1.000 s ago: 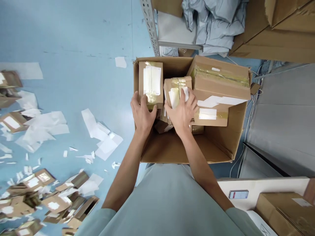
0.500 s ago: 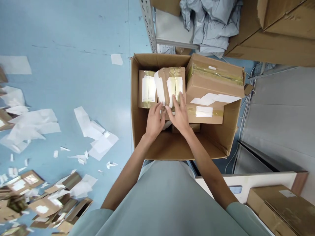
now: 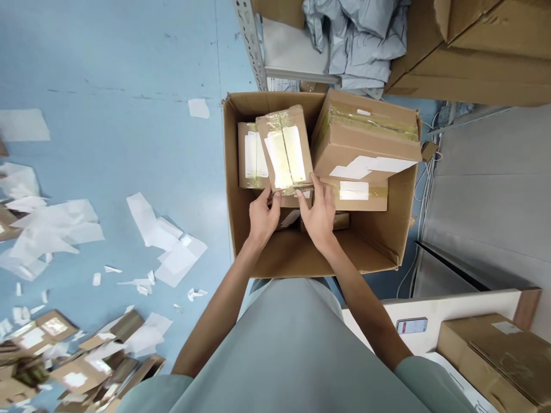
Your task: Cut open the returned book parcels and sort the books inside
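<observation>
A small taped cardboard box with white labels sits slightly tilted inside a large open carton. My left hand has its thumb and fingers on the box's near left corner. At the near right corner, my right hand grips the same box, fingers along its side and thumb on its near edge. Just left of it, and partly covered by it, is another labelled box. To the right stands a larger taped box, leaning over a labelled box. More boxes lie lower, mostly hidden.
Paper sheets and scraps lie on the blue floor, with torn cardboard at lower left. Beyond the carton is a metal rack with grey plastic bags. A phone and a closed box are at lower right.
The two small labelled boxes that stood side by side now overlap: the held one has shifted left and tilted, its label facing up. My hands have moved to its near corners.
</observation>
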The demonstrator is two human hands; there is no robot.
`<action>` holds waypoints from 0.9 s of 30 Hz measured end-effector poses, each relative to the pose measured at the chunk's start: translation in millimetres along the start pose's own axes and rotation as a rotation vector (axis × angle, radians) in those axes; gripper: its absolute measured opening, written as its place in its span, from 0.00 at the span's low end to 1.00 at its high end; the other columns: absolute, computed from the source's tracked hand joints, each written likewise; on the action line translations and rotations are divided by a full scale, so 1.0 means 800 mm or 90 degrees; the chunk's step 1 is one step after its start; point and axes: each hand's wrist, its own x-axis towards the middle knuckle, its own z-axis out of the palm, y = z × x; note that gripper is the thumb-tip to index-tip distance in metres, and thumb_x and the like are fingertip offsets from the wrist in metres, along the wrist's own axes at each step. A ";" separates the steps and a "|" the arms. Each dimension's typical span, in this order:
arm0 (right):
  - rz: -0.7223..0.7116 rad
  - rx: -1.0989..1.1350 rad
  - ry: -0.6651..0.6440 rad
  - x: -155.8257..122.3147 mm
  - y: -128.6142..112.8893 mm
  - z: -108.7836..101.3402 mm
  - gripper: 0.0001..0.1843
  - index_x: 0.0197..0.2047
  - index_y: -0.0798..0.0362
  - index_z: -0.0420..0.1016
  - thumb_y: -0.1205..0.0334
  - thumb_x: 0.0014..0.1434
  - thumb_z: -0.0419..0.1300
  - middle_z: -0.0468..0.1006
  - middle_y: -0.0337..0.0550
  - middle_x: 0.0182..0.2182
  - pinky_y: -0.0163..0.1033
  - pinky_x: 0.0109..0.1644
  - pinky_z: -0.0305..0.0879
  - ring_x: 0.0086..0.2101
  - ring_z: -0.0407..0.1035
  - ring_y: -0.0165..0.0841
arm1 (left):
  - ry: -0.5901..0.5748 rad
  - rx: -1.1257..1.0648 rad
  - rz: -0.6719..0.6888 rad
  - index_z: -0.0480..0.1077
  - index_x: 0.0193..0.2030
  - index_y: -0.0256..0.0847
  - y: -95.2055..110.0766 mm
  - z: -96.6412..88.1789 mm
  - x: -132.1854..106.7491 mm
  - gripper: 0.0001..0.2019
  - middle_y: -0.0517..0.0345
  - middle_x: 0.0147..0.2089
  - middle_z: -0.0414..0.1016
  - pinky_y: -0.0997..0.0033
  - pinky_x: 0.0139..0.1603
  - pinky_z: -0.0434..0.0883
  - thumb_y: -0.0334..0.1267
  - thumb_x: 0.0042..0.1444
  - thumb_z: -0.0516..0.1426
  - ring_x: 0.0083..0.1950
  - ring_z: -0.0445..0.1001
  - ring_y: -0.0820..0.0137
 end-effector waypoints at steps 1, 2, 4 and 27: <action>-0.015 -0.004 -0.001 -0.002 -0.006 -0.001 0.32 0.83 0.44 0.66 0.41 0.85 0.51 0.81 0.57 0.61 0.62 0.71 0.79 0.64 0.78 0.51 | 0.007 -0.010 0.000 0.82 0.64 0.41 -0.003 -0.005 0.002 0.22 0.47 0.56 0.90 0.58 0.60 0.83 0.51 0.81 0.52 0.56 0.88 0.55; -0.024 -0.006 -0.008 -0.004 -0.010 -0.001 0.31 0.83 0.44 0.66 0.43 0.86 0.51 0.81 0.56 0.60 0.60 0.71 0.79 0.63 0.78 0.50 | 0.012 -0.013 0.002 0.81 0.65 0.42 -0.008 -0.010 0.006 0.23 0.47 0.57 0.89 0.58 0.61 0.83 0.51 0.82 0.51 0.57 0.88 0.56; -0.023 -0.004 -0.041 -0.007 -0.008 0.007 0.29 0.83 0.44 0.68 0.48 0.87 0.49 0.81 0.55 0.59 0.56 0.69 0.81 0.61 0.80 0.48 | 0.021 0.010 0.009 0.78 0.71 0.42 -0.020 -0.015 0.016 0.24 0.46 0.61 0.88 0.55 0.65 0.83 0.50 0.82 0.50 0.60 0.87 0.56; 0.236 0.335 -0.189 -0.026 0.068 0.098 0.41 0.72 0.58 0.79 0.30 0.80 0.54 0.85 0.63 0.67 0.54 0.69 0.81 0.62 0.85 0.46 | -0.027 0.330 0.143 0.73 0.77 0.42 -0.070 -0.059 0.003 0.29 0.35 0.66 0.80 0.38 0.77 0.74 0.53 0.77 0.58 0.69 0.79 0.42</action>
